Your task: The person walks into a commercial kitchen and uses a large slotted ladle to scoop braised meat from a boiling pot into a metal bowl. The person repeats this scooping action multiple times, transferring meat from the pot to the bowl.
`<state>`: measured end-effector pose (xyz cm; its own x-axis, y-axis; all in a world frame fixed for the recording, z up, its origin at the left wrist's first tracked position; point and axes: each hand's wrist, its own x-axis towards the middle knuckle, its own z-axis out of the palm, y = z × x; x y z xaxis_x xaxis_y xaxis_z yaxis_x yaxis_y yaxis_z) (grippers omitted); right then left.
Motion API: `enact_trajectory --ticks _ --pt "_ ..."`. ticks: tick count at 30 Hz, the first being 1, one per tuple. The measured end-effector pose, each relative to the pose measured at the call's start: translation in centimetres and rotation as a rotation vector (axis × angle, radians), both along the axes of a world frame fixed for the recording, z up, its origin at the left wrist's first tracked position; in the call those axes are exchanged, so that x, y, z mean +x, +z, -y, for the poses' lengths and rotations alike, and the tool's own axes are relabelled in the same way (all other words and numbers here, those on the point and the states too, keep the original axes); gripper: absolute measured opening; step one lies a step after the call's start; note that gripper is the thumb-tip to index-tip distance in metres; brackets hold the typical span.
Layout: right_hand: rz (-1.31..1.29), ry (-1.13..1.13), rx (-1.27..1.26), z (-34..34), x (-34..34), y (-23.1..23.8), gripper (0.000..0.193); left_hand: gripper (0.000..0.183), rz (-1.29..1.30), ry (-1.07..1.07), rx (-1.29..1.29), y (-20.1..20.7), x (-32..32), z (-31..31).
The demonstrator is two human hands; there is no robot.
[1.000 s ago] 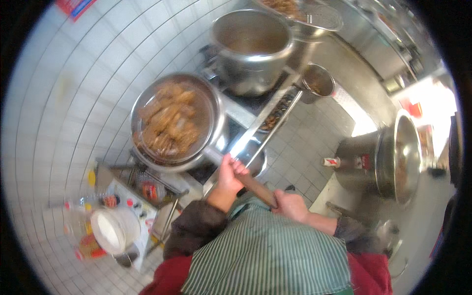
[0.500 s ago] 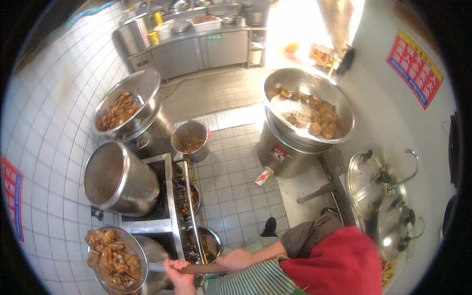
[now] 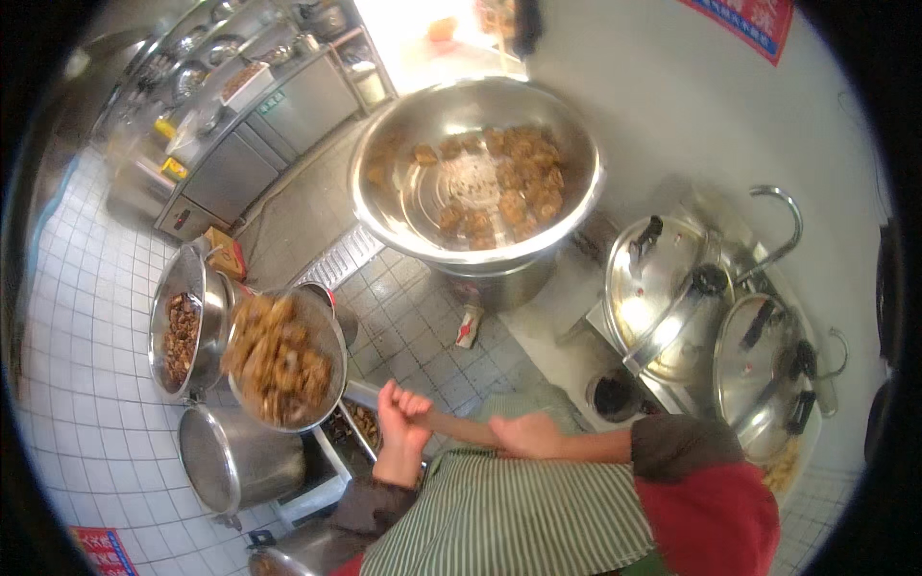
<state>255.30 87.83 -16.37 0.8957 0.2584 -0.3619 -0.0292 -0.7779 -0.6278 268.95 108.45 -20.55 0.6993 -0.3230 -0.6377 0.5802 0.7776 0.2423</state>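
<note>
Two hands share one handle [image 3: 456, 428] near 6 o'clock. The left hand [image 3: 403, 422] has its fingers clamped on it, nearer to the strainer [image 3: 327, 331]; the right hand [image 3: 528, 437] is also clamped on it, toward the end, though its fingers are blurred. The strainer is toward 8 o'clock and carries a heap of brown pieces [image 3: 279, 370], which look smeared in the view. Just beside its lower edge, between 7 and 8 o'clock, stands a pot [image 3: 264, 470]; I cannot tell how high the strainer is compared with it. At 12 o'clock, apart from the strainer, a wide bowl [image 3: 576, 182] holds brown lumps [image 3: 523, 182].

I judge that the step in hand is the carrying of this loaded strainer. In my opinion, the next move calls for two firm grips, a level strainer and enough height to pass any rim, because such a full heap can easily spill.
</note>
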Motion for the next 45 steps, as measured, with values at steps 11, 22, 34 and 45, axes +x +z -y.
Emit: enact_trajectory --ticks 11,22,34,45 --pt "-0.101 -0.654 0.052 3.6 2.0 -1.6 0.046 0.036 -0.129 -0.604 0.158 -2.1 10.3 17.5" --pt "-0.464 -0.960 1.385 5.4 10.2 -1.0 0.018 0.019 -0.001 -0.846 0.446 -4.5 17.7 20.6" --pt "-0.352 -0.761 0.950 4.7 10.3 -1.9 0.032 0.013 0.187 -0.691 0.339 0.3 17.3 17.5" --pt "-0.034 -0.148 0.138 3.2 5.2 -3.3 0.036 0.039 0.033 -0.246 0.181 -2.2 7.3 5.2"
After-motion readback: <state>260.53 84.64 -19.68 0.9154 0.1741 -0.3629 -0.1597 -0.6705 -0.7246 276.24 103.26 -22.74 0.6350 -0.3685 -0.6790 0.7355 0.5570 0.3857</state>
